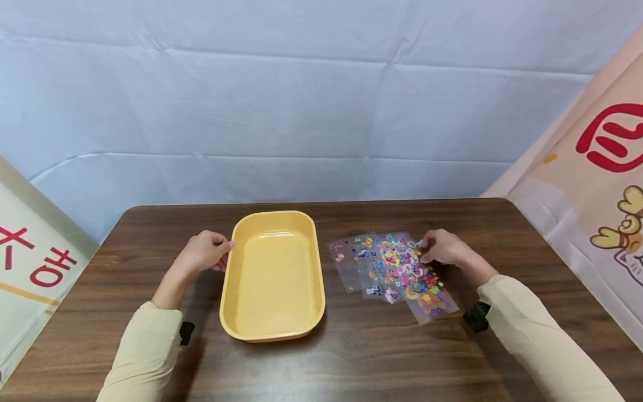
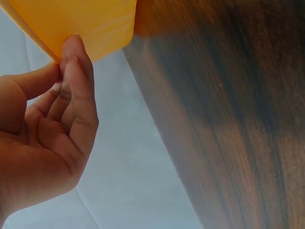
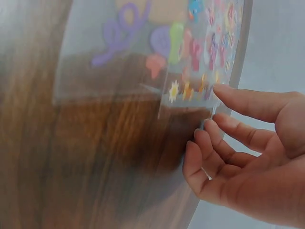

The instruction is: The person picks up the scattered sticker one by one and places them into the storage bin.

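Observation:
A yellow rectangular tray [image 1: 273, 279] with rounded corners lies on the wooden table, its inside bare. My left hand [image 1: 203, 251] pinches the tray's left rim between thumb and fingers; the left wrist view shows the fingertips against the outer wall. To the right of the tray, several transparent sticker sheets [image 1: 402, 271] with small colourful cartoon figures overlap in a fan. At their right side, my right hand [image 1: 446, 247] pinches the edge of one sheet. In the right wrist view the thumb and index finger meet at that sticker sheet [image 3: 186, 90], the other fingers curled below.
The brown wood-grain table [image 1: 372, 357] has rounded far corners. Behind it hangs a pale, creased cloth [image 1: 301, 111]. Printed banners stand at both sides, the right banner [image 1: 567, 184] with red lettering and a cartoon figure. A black wrist device [image 1: 476, 317] sits at the right sleeve.

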`<state>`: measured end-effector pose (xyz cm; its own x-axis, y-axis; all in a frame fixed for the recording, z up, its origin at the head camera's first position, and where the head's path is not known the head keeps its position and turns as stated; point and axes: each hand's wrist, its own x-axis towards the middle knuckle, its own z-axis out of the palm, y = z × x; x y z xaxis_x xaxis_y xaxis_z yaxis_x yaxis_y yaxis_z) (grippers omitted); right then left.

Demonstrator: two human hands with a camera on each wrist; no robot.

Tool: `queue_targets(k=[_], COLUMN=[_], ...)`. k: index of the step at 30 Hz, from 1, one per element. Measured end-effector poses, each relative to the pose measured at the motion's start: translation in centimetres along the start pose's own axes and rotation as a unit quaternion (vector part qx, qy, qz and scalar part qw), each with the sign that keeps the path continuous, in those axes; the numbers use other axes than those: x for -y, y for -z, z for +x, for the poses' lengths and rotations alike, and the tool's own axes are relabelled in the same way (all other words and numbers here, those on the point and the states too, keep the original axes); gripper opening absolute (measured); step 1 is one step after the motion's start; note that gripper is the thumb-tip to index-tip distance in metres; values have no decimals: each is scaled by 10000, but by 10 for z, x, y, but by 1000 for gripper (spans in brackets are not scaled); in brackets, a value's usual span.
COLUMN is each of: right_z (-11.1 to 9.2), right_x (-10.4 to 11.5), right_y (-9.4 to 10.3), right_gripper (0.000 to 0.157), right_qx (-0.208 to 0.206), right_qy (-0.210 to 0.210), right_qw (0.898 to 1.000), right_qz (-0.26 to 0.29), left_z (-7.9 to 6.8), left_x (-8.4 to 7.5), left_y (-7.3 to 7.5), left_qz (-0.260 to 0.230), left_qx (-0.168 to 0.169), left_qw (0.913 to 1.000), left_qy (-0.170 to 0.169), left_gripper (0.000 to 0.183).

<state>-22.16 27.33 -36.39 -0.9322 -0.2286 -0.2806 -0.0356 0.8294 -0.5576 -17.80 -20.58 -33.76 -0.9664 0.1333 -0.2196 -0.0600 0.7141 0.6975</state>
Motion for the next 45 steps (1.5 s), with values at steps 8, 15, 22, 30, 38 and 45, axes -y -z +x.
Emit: queue_targets(k=[8, 15, 22, 30, 38, 45], right_z=[1, 2, 2, 1, 3, 0], right_x=[-5, -1, 1, 2, 1, 2], right_y=[6, 4, 1, 1, 1, 0], right_gripper=[25, 22, 20, 15, 13, 16], right_qx=[149, 151, 73, 110, 110, 143], right_qy=[65, -39, -101, -163, -64, -66], right_qw=[9994, 9999, 9999, 9998, 9999, 9999], right_qz=[290, 45, -84, 66, -50, -62], left_z=[-1, -2, -2, -3, -3, -2], left_x=[-2, -2, -4, -5, -4, -3], left_y=[0, 0, 0, 1, 1, 1], left_qz=[35, 32, 74, 116, 112, 128], left_qx=[-1, -16, -23, -29, -11, 16], left_qw=[10000, 10000, 9999, 9999, 9999, 9999], left_qy=[50, 66, 76, 101, 108, 72], left_gripper=[29, 28, 28, 28, 28, 29])
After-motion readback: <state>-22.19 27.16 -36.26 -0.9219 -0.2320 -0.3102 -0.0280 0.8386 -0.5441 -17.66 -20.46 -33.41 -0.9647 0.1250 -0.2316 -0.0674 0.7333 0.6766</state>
